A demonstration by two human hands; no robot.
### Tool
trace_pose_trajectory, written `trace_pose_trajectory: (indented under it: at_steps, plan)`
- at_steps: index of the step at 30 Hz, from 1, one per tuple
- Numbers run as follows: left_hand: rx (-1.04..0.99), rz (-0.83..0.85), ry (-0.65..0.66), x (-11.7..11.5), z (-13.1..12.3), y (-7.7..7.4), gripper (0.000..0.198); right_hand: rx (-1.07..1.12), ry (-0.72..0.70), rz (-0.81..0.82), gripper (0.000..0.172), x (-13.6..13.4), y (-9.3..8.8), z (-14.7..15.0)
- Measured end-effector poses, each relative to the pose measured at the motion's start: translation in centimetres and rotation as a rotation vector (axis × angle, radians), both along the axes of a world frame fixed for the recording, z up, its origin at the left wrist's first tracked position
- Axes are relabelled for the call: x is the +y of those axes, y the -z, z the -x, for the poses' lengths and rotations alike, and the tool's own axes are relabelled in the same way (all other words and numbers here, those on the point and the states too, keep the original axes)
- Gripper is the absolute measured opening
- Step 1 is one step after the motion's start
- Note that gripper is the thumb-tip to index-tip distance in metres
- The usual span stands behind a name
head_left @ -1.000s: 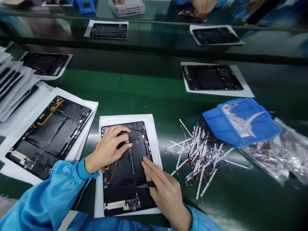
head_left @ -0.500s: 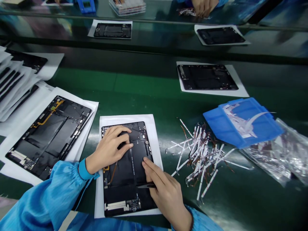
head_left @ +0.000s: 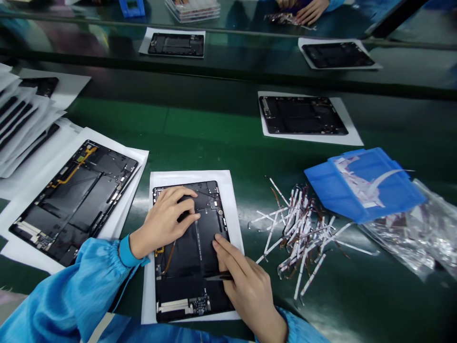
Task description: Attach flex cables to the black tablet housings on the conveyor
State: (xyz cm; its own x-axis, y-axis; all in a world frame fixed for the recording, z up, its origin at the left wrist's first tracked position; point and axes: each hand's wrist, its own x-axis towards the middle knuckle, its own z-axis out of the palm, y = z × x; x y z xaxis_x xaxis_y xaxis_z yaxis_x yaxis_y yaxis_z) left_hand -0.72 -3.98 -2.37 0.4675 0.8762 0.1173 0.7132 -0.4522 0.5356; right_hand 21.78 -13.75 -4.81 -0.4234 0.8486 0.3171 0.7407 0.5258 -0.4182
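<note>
An opened black tablet housing (head_left: 178, 288) lies on a white sheet (head_left: 185, 177) in front of me. Over its upper left part rests my left hand (head_left: 171, 214), fingers bent and apart, thumb on the inside of the housing, holding nothing I can see. A thin dark flat cable (head_left: 199, 243) runs down the housing's middle. My right hand (head_left: 246, 281) holds dark tweezers (head_left: 218, 277), their tips pointing left near that cable's lower end. Its index and middle fingertips press on the housing's right side. A brown ribbon cable (head_left: 170, 257) lies at the left.
Left is another tablet housing (head_left: 82, 190), beside stacked sheets and housings (head_left: 21, 124). Right are piled white-and-brown strips (head_left: 300, 228), a blue tray (head_left: 324, 186) and a clear plastic bag (head_left: 403, 238). More housings (head_left: 303, 114) lie farther back. A co-worker's hands (head_left: 310, 12) show at the top.
My hands and the tweezers hold almost the same place on the housing. Behind, the nearer housing has slid slightly left and the two farther ones right. The co-worker's hands have moved apart.
</note>
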Motion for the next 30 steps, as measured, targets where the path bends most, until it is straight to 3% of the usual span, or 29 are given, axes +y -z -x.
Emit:
trace_pose_trajectory:
  at_steps: [5,11,13,15,20,26,30]
  plan:
    - [0.017,-0.011,0.006,-0.1,-0.1,0.0,0.014,-0.012,0.001,-0.006,0.070,0.1,-0.1,0.1]
    - [0.058,-0.020,0.017,-0.2,-0.2,-0.3,0.009,-0.053,0.019,-0.029,0.036,0.1,-0.7,0.4]
    - [0.072,-0.020,0.010,-0.3,-0.2,-0.3,0.014,-0.108,0.038,-0.053,0.033,-0.3,-1.5,0.5]
    - [0.100,-0.025,0.007,-0.3,-0.3,-0.3,0.026,-0.160,0.011,-0.080,0.033,-0.8,-2.3,0.6]
    - [0.076,-0.035,0.005,-0.4,-0.3,0.1,0.038,-0.254,-0.215,-0.067,0.037,-1.0,-3.4,1.2]
    - [-0.219,0.013,-0.073,-0.4,0.2,0.2,0.037,-0.307,-0.191,-0.021,0.057,2.8,-2.6,2.3]
    - [-0.272,0.001,-0.101,-0.5,0.2,0.3,0.038,-0.256,-0.204,0.049,0.071,5.2,-2.1,2.9]
